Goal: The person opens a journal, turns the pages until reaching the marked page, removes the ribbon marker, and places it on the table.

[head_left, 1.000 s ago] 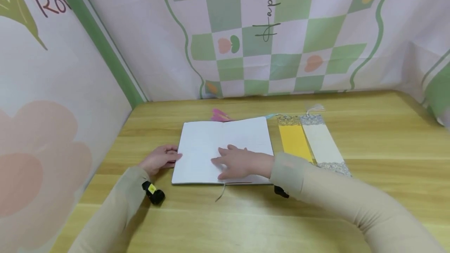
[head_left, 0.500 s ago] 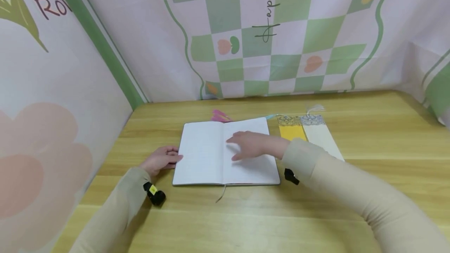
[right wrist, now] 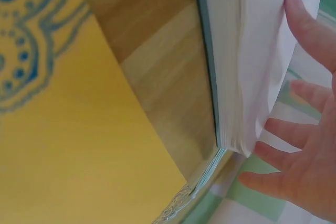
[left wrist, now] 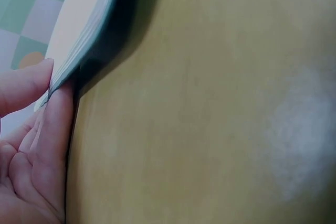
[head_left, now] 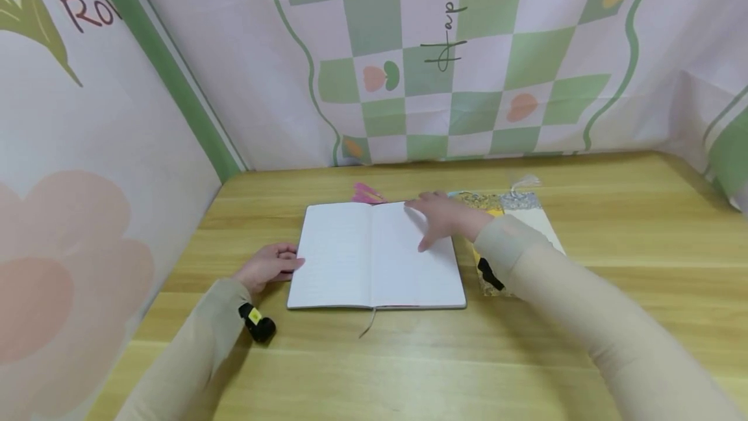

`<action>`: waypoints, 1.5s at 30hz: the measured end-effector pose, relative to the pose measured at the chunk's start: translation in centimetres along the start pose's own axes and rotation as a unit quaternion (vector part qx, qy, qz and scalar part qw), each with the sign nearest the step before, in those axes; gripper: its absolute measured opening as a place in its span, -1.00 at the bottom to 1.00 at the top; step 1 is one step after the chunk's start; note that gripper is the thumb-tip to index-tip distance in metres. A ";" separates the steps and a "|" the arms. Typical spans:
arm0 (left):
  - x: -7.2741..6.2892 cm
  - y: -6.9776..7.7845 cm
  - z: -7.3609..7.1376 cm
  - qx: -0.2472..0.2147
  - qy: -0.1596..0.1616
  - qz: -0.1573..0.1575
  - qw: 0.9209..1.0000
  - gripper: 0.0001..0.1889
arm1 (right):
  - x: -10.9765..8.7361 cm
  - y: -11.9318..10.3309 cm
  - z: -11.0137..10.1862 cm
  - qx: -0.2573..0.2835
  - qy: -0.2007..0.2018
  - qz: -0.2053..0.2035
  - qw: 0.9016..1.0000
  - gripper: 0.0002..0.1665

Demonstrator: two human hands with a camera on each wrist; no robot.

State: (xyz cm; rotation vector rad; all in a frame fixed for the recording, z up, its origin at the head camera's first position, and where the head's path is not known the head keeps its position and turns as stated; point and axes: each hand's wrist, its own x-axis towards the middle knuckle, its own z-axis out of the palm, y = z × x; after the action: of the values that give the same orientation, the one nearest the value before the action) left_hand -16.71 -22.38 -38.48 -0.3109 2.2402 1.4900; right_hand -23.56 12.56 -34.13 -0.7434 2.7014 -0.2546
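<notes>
An open notebook point(head_left: 339, 252) with blank-looking pages and a dark cover lies on the table. My left hand point(head_left: 265, 268) holds its left edge; in the left wrist view the thumb is on the page side and fingers are under the cover point(left wrist: 100, 43). Over the upper right of the right page is my right hand point(head_left: 441, 216), fingers spread, gripping nothing. The right wrist view shows its fingertips beside the page edges point(right wrist: 231, 103). Right of the notebook lie a yellow bookmark point(right wrist: 79, 150) with blue patterned ends and a white bookmark point(head_left: 528, 223), both partly hidden by the right arm.
A pink tassel point(head_left: 367, 193) sticks out behind the notebook's top edge, and a light blue tassel point(right wrist: 210, 170) lies by its upper right corner. A thin ribbon point(head_left: 368, 322) trails from the spine towards the front. Patterned cloth point(head_left: 429, 112) hangs behind the wooden table point(head_left: 374, 382).
My right hand has moved from the notebook's middle up and right to the right page's top corner, uncovering the centre fold. The left hand stays at the left edge.
</notes>
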 end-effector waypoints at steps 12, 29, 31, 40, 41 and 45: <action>-0.1 0.2 0.0 0.006 0.001 0.003 1.000 -0.51 | 0.7 0.6 -0.5 0.015 -0.027 0.050 0.998 0.37; 0.0 -0.1 -0.2 0.014 -0.010 0.012 1.000 -0.51 | 0.5 0.2 -0.1 -0.029 0.005 0.028 0.999 0.31; 0.1 -0.1 -0.2 0.015 -0.007 0.012 1.000 -0.53 | 0.3 0.1 0.0 -0.041 0.026 0.010 0.999 0.28; 0.2 -0.3 -0.1 0.010 -0.011 0.009 1.000 -0.50 | -0.8 -0.3 0.7 -0.046 0.041 -0.061 0.996 0.19; 0.3 -0.4 -0.1 0.010 -0.009 0.009 1.000 -0.50 | -0.9 -0.4 0.8 -0.043 0.038 -0.066 0.996 0.18; 0.3 -0.3 -0.2 0.012 -0.005 0.009 1.000 -0.50 | -1.9 -0.9 1.0 -0.028 0.037 -0.095 0.994 0.00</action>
State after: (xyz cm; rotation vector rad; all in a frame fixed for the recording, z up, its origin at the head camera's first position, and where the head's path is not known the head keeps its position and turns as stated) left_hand -16.92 -22.65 -38.79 -0.2754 2.2568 1.4682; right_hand -21.27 12.67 -34.31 -1.0290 2.7181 -0.2557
